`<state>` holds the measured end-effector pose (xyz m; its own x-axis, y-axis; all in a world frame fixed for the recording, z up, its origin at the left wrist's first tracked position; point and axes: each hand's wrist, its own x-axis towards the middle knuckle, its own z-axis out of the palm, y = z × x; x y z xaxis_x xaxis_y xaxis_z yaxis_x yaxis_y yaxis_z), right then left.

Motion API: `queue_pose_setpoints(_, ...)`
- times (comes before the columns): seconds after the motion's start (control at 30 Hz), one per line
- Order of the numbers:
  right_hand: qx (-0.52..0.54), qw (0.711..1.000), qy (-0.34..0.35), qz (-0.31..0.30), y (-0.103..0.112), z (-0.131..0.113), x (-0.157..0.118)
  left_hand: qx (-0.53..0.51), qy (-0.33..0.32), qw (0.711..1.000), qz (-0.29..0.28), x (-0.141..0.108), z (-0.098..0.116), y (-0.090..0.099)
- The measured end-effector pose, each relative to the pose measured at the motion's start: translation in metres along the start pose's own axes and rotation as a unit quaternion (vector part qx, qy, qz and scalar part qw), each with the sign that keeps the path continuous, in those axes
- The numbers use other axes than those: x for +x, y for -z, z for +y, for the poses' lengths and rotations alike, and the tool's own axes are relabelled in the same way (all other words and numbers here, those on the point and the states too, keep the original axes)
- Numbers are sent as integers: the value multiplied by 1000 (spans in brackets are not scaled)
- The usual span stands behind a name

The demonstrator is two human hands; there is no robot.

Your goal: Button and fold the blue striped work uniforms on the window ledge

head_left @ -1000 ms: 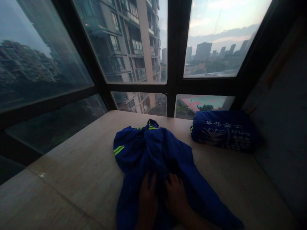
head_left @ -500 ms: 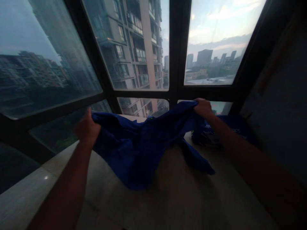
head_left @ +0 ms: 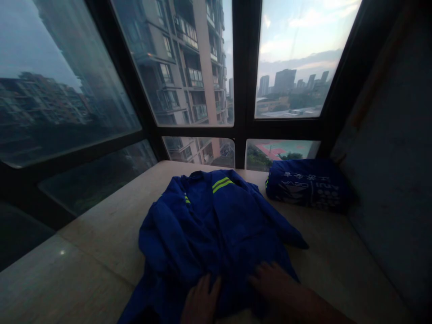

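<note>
A blue jacket (head_left: pixel 236 211) with yellow-green stripes lies spread on the pale stone ledge (head_left: pixel 101 234), its collar towards the windows. One sleeve reaches out to the right, and the other lies folded over the left side. My left hand (head_left: pixel 201 299) rests on the lower front of the jacket, fingers spread. To its right, my right hand (head_left: pixel 272 281) is over the lower part of the jacket, slightly blurred, with its fingers apart. Neither hand grips the cloth.
A folded blue garment (head_left: pixel 307 184) with white lettering lies at the back right, beside the grey wall (head_left: pixel 381 202). Dark window frames (head_left: pixel 199 132) stand behind and to the left of the ledge.
The jacket, held up and stretched between both hands before, now lies on the ledge. Both hands have let go of its edges and moved down towards me and inward.
</note>
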<state>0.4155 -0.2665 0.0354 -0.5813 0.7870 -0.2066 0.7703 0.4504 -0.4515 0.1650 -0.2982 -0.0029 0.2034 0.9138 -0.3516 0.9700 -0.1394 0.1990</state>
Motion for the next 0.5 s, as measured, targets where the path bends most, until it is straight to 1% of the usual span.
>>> queue_pose_setpoints(0.03, 43, 999, -13, -11, -17, 10, -7, -16, -11, 1000, -4, -2, -7, -13)
queue_pose_setpoints(0.07, 78, 997, -30, 1, -27, 18, -11, -32, -15, 999, 19, -3, -15, -19)
queue_pose_setpoints(0.1, 102, 993, -47, 31, -30, 23, -13, -45, -14, 997, 62, -5, -24, -20)
queue_pose_setpoints(0.17, 116, 984, -69, 113, -29, 24, -7, -53, -8, 984, 171, -4, -39, -15)
queue_pose_setpoints(0.2, 112, 981, -64, 145, -28, 21, 0, -44, -5, 975, 219, -2, -44, -12)
queue_pose_setpoints(0.23, 105, 979, -49, 165, -29, 18, 8, -27, -14, 967, 254, 1, -47, -12)
queue_pose_setpoints(0.27, 99, 980, -31, 171, -33, 13, 18, -8, -33, 961, 273, 5, -48, -15)
queue_pose_setpoints(0.33, 83, 982, -12, 167, -49, 7, 38, 31, -78, 958, 274, 14, -46, -28)
queue_pose_setpoints(0.4, 64, 983, -25, 171, -69, 7, 55, 63, -101, 959, 256, 25, -43, -44)
queue_pose_setpoints(0.47, 51, 979, -43, 192, -84, 16, 69, 77, -107, 959, 249, 37, -41, -57)
queue_pose_setpoints(0.5, 47, 977, -44, 205, -88, 23, 75, 77, -107, 959, 252, 43, -41, -59)
